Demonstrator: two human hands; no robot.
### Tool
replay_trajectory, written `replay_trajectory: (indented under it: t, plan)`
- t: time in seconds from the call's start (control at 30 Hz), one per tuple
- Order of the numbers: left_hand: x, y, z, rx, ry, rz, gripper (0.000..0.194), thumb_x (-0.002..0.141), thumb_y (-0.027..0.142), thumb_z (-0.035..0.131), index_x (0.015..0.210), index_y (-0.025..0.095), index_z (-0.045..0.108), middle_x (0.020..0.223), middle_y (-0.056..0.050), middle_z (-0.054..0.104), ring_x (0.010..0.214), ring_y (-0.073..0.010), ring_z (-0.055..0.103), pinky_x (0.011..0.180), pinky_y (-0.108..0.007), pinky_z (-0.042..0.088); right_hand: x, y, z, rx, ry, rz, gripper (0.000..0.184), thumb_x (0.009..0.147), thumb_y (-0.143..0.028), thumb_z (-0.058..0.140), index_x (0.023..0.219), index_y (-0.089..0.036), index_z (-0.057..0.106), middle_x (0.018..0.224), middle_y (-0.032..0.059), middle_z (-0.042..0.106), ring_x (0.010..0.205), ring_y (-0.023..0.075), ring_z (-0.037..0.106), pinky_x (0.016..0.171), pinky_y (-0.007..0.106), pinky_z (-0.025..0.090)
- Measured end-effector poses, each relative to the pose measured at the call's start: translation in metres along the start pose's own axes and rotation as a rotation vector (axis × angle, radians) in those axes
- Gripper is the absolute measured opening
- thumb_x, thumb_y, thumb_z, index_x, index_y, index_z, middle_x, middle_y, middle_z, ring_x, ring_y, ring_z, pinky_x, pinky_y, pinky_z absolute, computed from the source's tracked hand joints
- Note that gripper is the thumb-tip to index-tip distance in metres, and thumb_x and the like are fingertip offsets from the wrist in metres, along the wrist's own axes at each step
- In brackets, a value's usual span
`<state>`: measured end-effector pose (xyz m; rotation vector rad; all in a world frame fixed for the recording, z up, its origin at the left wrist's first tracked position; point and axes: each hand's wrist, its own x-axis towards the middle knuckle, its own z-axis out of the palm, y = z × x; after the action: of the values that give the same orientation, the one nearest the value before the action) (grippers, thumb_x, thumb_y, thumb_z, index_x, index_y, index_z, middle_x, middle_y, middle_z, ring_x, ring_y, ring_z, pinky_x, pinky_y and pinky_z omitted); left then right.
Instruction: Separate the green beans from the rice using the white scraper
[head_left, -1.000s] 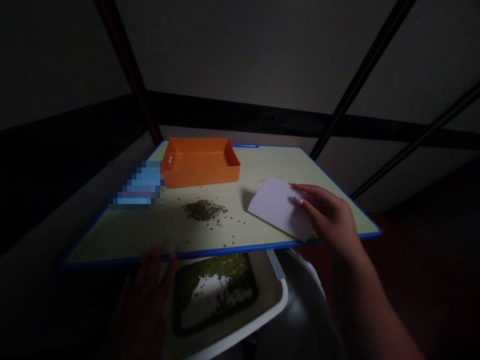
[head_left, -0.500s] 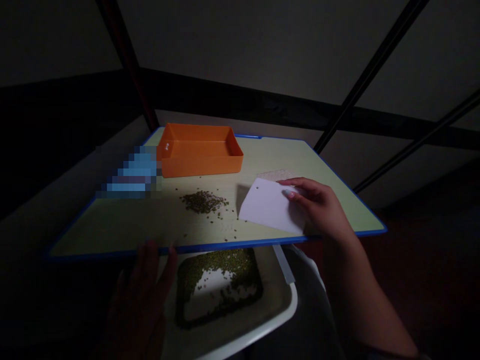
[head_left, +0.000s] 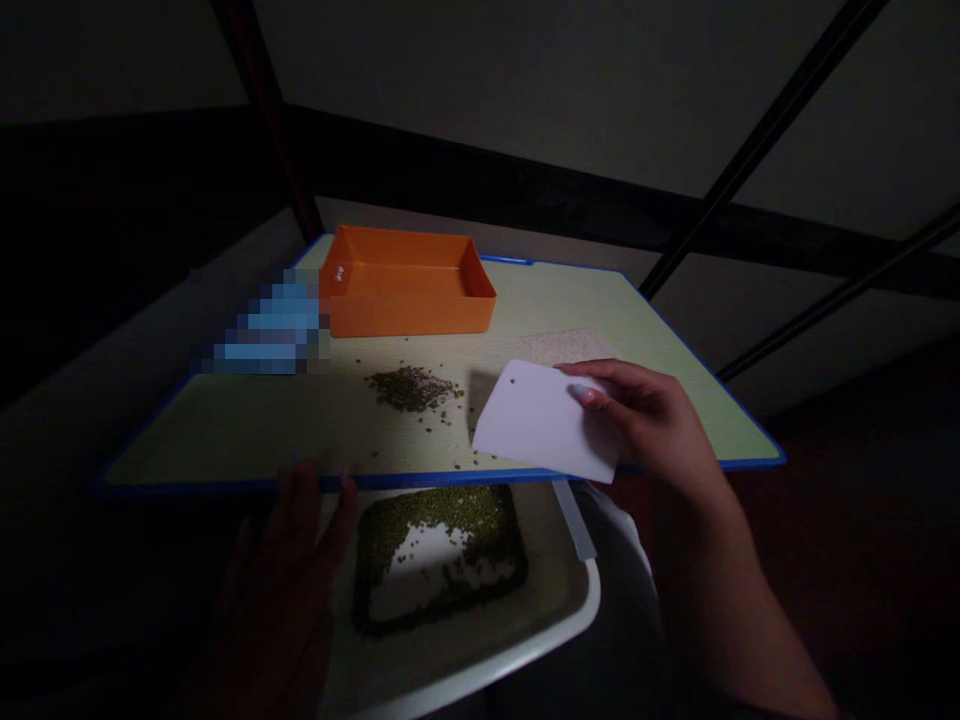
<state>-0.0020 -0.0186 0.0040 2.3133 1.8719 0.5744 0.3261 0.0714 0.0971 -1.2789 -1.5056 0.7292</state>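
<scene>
My right hand (head_left: 649, 420) pinches a thin white card (head_left: 544, 420) with a small hole near one corner, thumb on top. The card is tilted over the right part of the tabletop, and its lower corner overlaps the blue near edge. Left of it lies a loose pile of small green-brown beans (head_left: 412, 388), with single ones scattered around. My left hand (head_left: 285, 590) is in shadow at the near edge, fingers apart and holding nothing I can see. Below the edge, a white tub (head_left: 581, 610) contains many green beans (head_left: 465, 515) around a bare pale patch.
An orange open box (head_left: 409, 315) stands at the back left of the pale table (head_left: 247, 430) with blue edging. A blurred blue item (head_left: 270, 325) lies beside it. Behind the card is a speckled flat patch (head_left: 566, 345). A wall with dark strips rises behind.
The white card has come slightly toward me, now overlapping the near edge, and more of the speckled patch shows. The view has tilted a little. The bean pile looks the same.
</scene>
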Motion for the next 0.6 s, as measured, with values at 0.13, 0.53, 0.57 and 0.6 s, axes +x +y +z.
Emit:
replay_trajectory:
  t: [0.13, 0.53, 0.57, 0.6]
  plan:
    - [-0.001, -0.002, 0.005, 0.006, 0.038, 0.008, 0.064, 0.089, 0.026, 0.026, 0.146, 0.044, 0.004, 0.166, 0.003, 0.002, 0.152, -0.0239, 0.007, 0.123, -0.061, 0.023, -0.006, -0.003, 0.003, 0.016, 0.012, 0.033, 0.018, 0.079, -0.022, 0.071, 0.092, -0.032, 0.080, 0.096, -0.0009, 0.079, 0.079, 0.0147, 0.066, 0.068, 0.029, 0.048]
    - [0.000, 0.011, 0.004, 0.010, 0.074, -0.054, 0.077, 0.080, 0.021, 0.031, 0.146, 0.047, 0.001, 0.166, 0.010, -0.003, 0.154, -0.0211, 0.003, 0.124, -0.059, 0.020, -0.014, -0.002, 0.005, 0.049, -0.047, 0.022, 0.019, 0.081, -0.022, 0.071, 0.094, -0.035, 0.079, 0.097, -0.0026, 0.079, 0.077, 0.0124, 0.065, 0.062, 0.025, 0.044]
    - [0.000, 0.013, 0.003, 0.019, 0.078, -0.054, 0.075, 0.081, 0.020, 0.029, 0.146, 0.046, 0.001, 0.167, 0.009, -0.003, 0.154, -0.0203, 0.003, 0.124, -0.058, 0.020, -0.014, -0.002, 0.006, 0.056, -0.059, 0.018, 0.019, 0.082, -0.022, 0.071, 0.094, -0.035, 0.079, 0.097, -0.0028, 0.079, 0.076, 0.0119, 0.065, 0.061, 0.025, 0.043]
    - [0.000, 0.015, 0.002, 0.023, 0.080, -0.049, 0.074, 0.082, 0.019, 0.027, 0.146, 0.045, 0.001, 0.167, 0.008, -0.002, 0.154, -0.0195, 0.004, 0.124, -0.057, 0.020, -0.015, -0.002, 0.006, 0.062, -0.064, 0.014, 0.019, 0.082, -0.023, 0.071, 0.094, -0.035, 0.079, 0.097, -0.0030, 0.079, 0.075, 0.0115, 0.064, 0.061, 0.025, 0.043]
